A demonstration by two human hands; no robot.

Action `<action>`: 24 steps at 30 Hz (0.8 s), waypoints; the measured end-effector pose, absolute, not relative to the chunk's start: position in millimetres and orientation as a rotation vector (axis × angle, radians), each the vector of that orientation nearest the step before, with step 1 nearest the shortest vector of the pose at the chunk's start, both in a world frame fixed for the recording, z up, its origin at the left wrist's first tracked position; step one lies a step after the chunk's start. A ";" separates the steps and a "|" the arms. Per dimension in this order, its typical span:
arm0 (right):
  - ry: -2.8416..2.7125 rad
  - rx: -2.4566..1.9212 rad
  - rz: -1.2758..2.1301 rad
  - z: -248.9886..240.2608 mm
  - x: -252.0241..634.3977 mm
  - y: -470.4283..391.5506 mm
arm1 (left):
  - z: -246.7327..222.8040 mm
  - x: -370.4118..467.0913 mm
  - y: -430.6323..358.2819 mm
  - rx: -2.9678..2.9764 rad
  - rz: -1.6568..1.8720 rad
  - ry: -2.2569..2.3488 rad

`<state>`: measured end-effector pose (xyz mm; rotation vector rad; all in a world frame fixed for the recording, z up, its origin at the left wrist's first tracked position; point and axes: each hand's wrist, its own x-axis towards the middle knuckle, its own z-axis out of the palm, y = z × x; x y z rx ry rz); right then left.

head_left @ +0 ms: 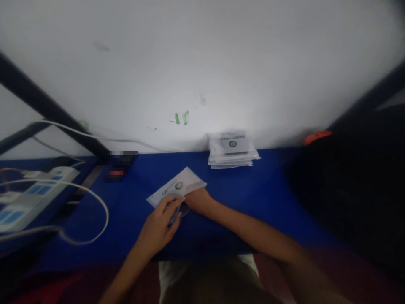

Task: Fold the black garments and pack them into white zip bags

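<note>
A frosted white plastic bag [189, 177] with dark printed lettering and a round logo is tilted above the blue table. My left hand [161, 221] grips its near edge, thumb and fingers closing on it. My right hand [199, 200] reaches in from the right, and its fingers are hidden under or inside the bag; I cannot tell which. Between both hands a dark, flat, smooth piece [183, 210] shows just below the bag's edge, partly covered by the fingers.
Similar bags lie in a stack [232, 154] against the white wall [240, 63]. On the left are a power strip [41, 194], a looping white cable [106, 211] and a small dark object [122, 166], blurred out. A large black shape [354, 181] fills the right side of the table [253, 202].
</note>
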<state>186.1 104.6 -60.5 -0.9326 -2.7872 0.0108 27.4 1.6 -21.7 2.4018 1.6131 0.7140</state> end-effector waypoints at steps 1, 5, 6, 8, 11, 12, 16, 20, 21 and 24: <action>-2.779 -0.936 0.004 -59.2 189.0 101.0 | -22.9 24.8 -2.8 2.312 0.780 1.780; -2.741 -0.855 -0.022 -55.1 206.5 81.5 | -32.8 19.1 -20.6 1.714 0.658 2.298; -2.741 -0.827 -0.026 -54.4 211.6 76.6 | -36.4 18.6 -23.9 1.604 0.608 2.289; -2.753 -0.735 -0.038 -53.2 222.1 68.2 | -44.2 17.4 -27.8 1.470 0.654 2.186; -2.733 -0.447 -0.109 -49.5 235.4 59.7 | -54.1 13.5 -24.9 1.353 0.914 2.001; -2.698 -0.347 -0.145 -47.1 238.4 57.7 | -56.0 12.0 -22.2 1.322 0.977 1.942; -2.581 -0.167 -0.256 -33.5 239.1 52.4 | -55.6 12.9 -10.8 1.238 1.055 1.744; -2.537 -0.229 -0.275 -25.9 228.8 51.9 | -50.3 30.7 -9.4 1.166 1.073 1.577; -2.531 -0.236 -0.270 -26.3 226.4 52.1 | -49.8 36.3 -10.3 1.152 1.086 1.543; -2.553 -0.231 -0.256 -30.7 222.7 52.6 | -51.7 50.2 -13.2 1.073 1.129 1.487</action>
